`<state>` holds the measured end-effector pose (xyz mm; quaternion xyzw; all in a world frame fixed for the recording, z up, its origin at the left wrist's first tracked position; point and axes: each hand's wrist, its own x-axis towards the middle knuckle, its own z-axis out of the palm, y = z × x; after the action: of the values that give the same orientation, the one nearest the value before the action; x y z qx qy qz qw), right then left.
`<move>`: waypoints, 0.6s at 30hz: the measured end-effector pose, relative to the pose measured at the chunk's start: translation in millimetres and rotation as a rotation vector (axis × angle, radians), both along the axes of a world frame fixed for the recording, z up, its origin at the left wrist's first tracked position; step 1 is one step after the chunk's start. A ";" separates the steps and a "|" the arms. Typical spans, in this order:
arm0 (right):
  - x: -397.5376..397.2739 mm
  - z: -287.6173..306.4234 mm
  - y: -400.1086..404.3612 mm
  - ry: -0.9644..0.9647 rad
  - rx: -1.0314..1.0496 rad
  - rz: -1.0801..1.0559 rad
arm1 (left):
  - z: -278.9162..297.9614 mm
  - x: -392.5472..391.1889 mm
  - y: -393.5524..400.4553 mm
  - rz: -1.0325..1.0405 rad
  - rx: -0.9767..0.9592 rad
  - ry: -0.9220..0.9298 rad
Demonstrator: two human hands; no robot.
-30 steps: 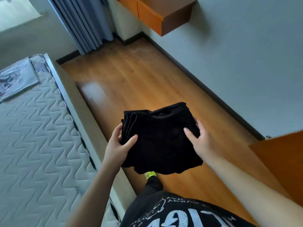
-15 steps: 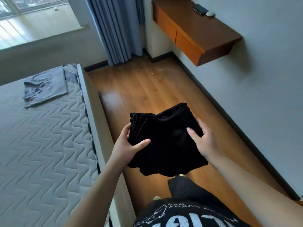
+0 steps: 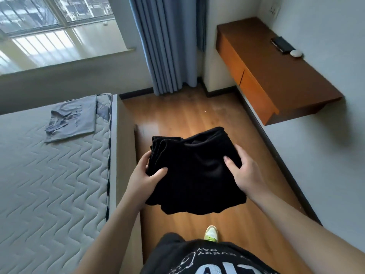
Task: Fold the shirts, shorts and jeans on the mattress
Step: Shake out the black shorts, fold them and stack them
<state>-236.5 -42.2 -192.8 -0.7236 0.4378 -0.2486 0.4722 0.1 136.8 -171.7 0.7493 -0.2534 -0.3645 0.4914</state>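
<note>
Left hand [image 3: 145, 176] and right hand [image 3: 242, 170] grip the folded black garment [image 3: 194, 173], thumbs on top.

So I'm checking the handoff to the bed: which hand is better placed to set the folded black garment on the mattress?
Probably the left hand: it grips the folded black garment on the side nearest the mattress. The right hand holds the far side.

Mattress [image 3: 49, 184] as landmark: folded shirt [image 3: 73, 118] on its far right corner. Folded garment [image 3: 194, 173], possibly shorts, right of mattress, above floor [image 3: 197, 115], held between left hand [image 3: 145, 177] and right hand [image 3: 244, 171]. Wall desk [image 3: 276, 76] further right.
</note>
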 end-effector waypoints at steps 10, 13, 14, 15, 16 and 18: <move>139.0 7.3 -115.5 -0.078 -0.017 0.130 | 1.2 108.2 -82.8 0.191 -0.062 0.053; 183.1 3.1 -151.2 -0.081 -0.021 0.156 | -2.8 152.6 -109.1 0.225 -0.099 0.073; 199.4 2.8 -162.7 -0.085 -0.010 0.161 | -4.5 169.0 -116.2 0.235 -0.109 0.076; 216.4 3.2 -173.1 -0.095 0.013 0.161 | -5.7 186.2 -122.6 0.244 -0.116 0.082; 232.6 4.2 -183.0 -0.107 0.036 0.158 | -6.4 203.3 -130.4 0.255 -0.125 0.094; 262.6 6.5 -200.6 -0.118 0.059 0.144 | -6.2 236.5 -148.0 0.263 -0.132 0.116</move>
<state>26.1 -242.8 -186.3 -0.7230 0.3631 -0.2434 0.5350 236.6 -11.2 -177.9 0.7198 -0.1479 -0.3223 0.5967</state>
